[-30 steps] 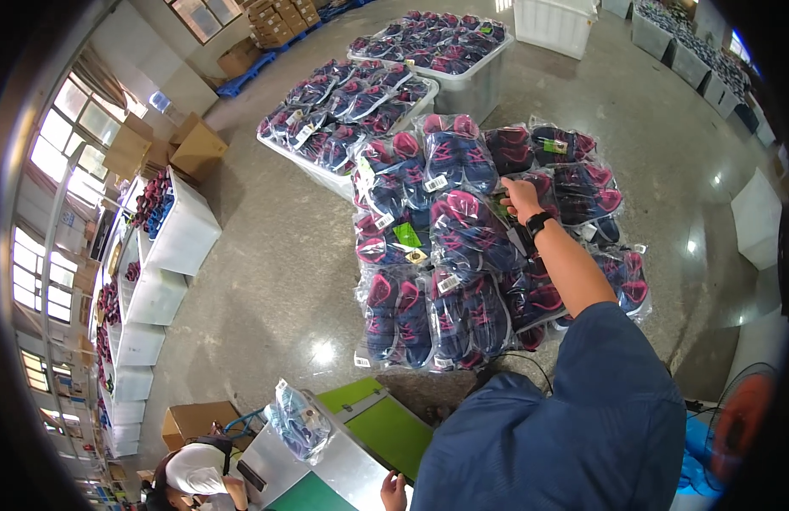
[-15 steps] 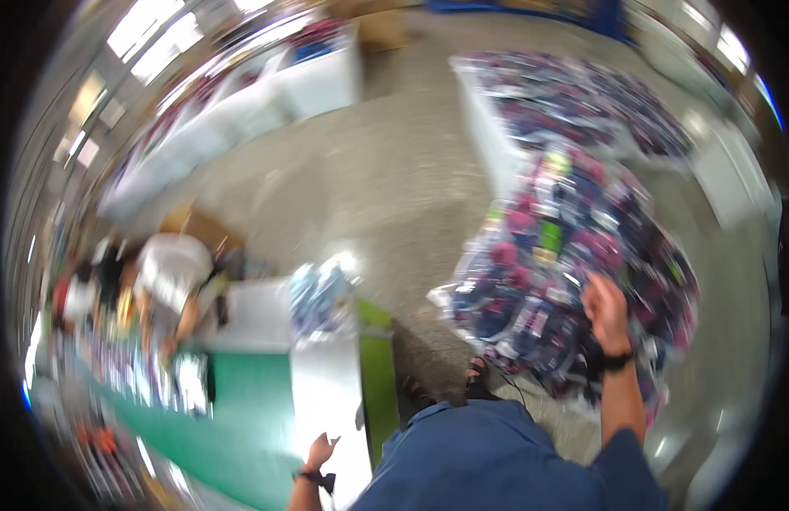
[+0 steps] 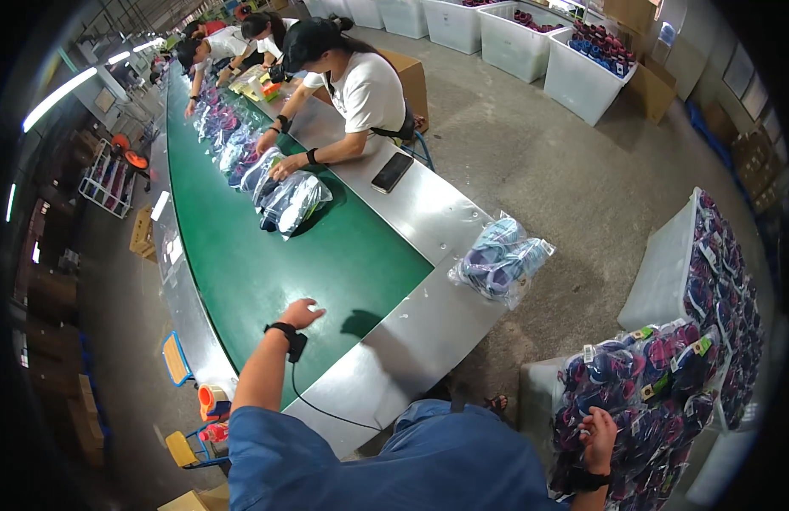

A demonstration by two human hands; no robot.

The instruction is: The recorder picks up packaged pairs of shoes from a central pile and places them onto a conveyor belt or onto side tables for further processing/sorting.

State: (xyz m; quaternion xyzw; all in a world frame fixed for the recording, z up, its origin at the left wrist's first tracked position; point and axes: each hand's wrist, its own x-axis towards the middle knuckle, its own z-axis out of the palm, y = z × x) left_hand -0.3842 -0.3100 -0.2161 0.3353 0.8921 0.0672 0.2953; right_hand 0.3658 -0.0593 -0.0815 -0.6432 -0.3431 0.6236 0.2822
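My left hand hovers palm down over the green conveyor belt, fingers slightly spread and holding nothing. My right hand reaches down to my right and rests on the heap of clear bags of purple and pink shoes piled on a white bin; whether its fingers grip a bag is unclear. One bag of light blue and purple shoes lies on the metal table edge ahead of me.
A person in a white shirt across the belt handles bagged shoes; a phone lies beside that person. More workers stand further along. White bins stand at the back right. A tape roll sits at lower left.
The view has swung from the shoe pile on my right round to the conveyor belt. My right hand stays at the pile, and my left hand has risen over the belt.
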